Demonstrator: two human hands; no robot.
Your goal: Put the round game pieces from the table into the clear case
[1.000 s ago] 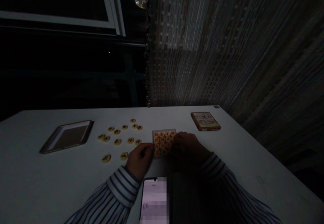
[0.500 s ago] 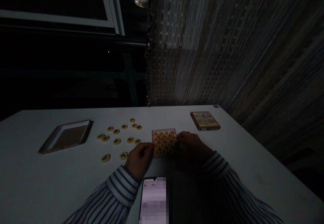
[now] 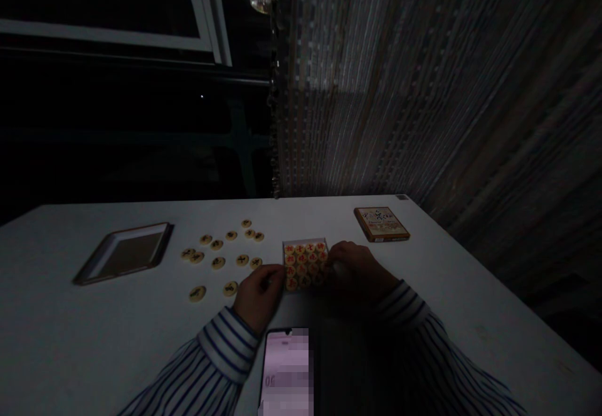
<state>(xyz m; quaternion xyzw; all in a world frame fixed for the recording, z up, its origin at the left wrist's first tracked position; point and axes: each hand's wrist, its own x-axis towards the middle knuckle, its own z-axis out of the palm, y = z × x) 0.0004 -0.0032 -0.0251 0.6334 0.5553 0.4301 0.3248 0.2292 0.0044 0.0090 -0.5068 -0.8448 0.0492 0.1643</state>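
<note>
A small open box (image 3: 303,241) of xiangqi pieces lies in the middle of the white table, filled with rows of round pieces (image 3: 301,259) marked in red. My left hand (image 3: 258,295) is closed at the box's left edge, fingers curled. At the right edge my right hand (image 3: 360,270) is closed too, its fingertips against the side and partly lost in shadow. Left of the box several dark-marked xiangqi pieces (image 3: 217,263) lie scattered, two of them overlapping. The nearest one, a piece (image 3: 230,288), is just beside my left hand.
An empty open tray or lid (image 3: 94,275) lies at the far left. A closed printed box (image 3: 383,223) sits at the back right of the white table (image 3: 117,328). A lit phone (image 3: 285,366) is between my forearms. A string curtain (image 3: 357,121) hangs behind.
My right hand has shifted very slightly at the box's right edge. The left hand, the box and the scattered pieces stay practically where they were.
</note>
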